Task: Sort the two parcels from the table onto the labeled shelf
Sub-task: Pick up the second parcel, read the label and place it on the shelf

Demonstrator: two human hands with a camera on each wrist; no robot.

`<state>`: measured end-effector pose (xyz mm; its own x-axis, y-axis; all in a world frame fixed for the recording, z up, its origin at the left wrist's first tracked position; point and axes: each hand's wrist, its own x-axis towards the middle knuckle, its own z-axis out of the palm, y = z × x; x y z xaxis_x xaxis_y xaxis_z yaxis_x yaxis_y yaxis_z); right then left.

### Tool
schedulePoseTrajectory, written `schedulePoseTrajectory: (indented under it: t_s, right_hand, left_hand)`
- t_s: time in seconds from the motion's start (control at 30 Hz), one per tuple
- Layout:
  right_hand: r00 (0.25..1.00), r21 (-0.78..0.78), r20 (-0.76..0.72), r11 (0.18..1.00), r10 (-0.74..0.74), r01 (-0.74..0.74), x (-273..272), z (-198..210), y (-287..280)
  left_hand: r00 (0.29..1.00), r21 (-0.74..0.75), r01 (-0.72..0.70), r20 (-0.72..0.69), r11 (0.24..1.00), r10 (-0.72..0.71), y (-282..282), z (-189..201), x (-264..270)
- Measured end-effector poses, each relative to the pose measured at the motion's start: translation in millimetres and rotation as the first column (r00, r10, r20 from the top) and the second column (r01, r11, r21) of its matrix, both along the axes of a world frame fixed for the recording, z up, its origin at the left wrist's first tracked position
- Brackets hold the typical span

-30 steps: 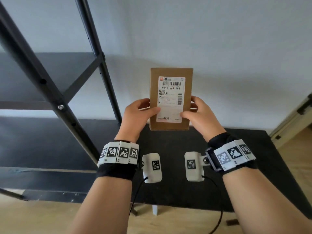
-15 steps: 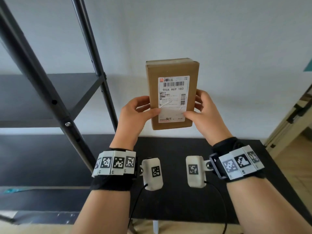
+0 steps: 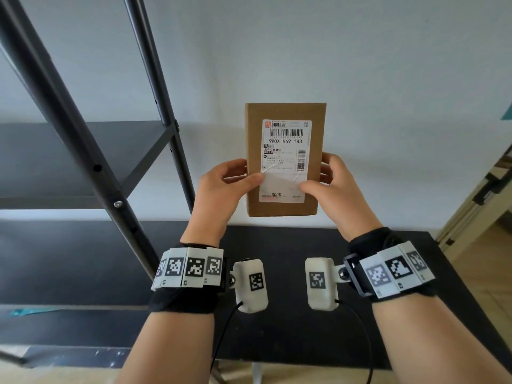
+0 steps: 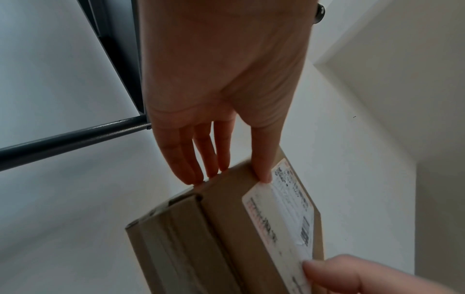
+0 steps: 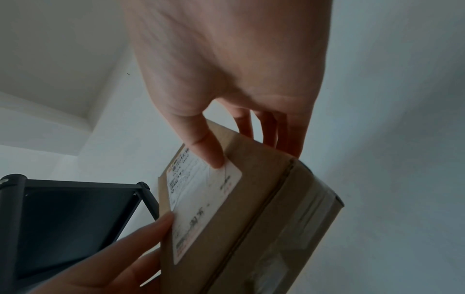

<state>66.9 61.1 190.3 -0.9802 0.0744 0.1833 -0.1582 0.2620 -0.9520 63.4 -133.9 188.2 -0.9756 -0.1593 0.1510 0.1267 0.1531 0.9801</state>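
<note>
item one: a brown cardboard parcel [image 3: 285, 162], which i saw held upright in the air above the black table [image 3: 277, 328], clear of its surface, with the white wall behind it. the white shipping label [image 3: 285, 159] faced me, barcode at the top, the line "900x h69 183" legible below it; the smaller print i could not read.

item two: my left hand [image 3: 219, 189] gripped the parcel's left edge, thumb pressed on the front at the label's left margin, fingers curled round to the back. the left wrist view showed the thumb tip [image 4: 264, 175] at the label's corner and the fingers [image 4: 191, 165] lying along the rear face.

item three: my right hand [image 3: 332, 189] gripped the right edge in the same way, thumb on the label's lower right part, fingers behind. the right wrist view showed that thumb [image 5: 208, 153] on the label.

item four: a black metal shelf [image 3: 69, 162] stood to the left of the parcel, well apart from it, its slanted posts crossing the near view. any labels on it i could not make out.

item five: marker bands and a small white camera unit were on each wrist.
</note>
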Motion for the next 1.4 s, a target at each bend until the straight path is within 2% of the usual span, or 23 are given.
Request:
schedulePoseTrajectory:
  t_s: [0.47, 0.87, 1.2, 1.4]
  right_hand:
    - [0.990, -0.027, 0.139, 1.000, 0.018, -0.015, 2.8, -2.7, -1.0]
    - [0.987, -0.048, 0.160, 0.999, -0.006, 0.014, 2.8, -12.4, -9.1]
    - [0.978, -0.017, 0.208, 1.000, 0.028, -0.024, 29.9, -37.6, -46.4]
    - [0.977, -0.015, 0.214, 1.000, 0.021, -0.019, 76.5, -44.1, -75.5]
  left_hand:
    - [0.996, -0.007, -0.053, 0.075, 0.999, 0.054, 2.6, -7.8, -3.8]
    - [0.988, -0.043, -0.041, 0.148, 0.998, 0.047, 2.4, -18.3, 7.6]
    - [0.969, 0.025, -0.066, 0.241, 0.998, 0.058, -26.8, -39.4, 48.8]
    - [0.959, 0.016, -0.024, 0.283, 1.000, 0.019, -58.9, -50.5, 95.2]
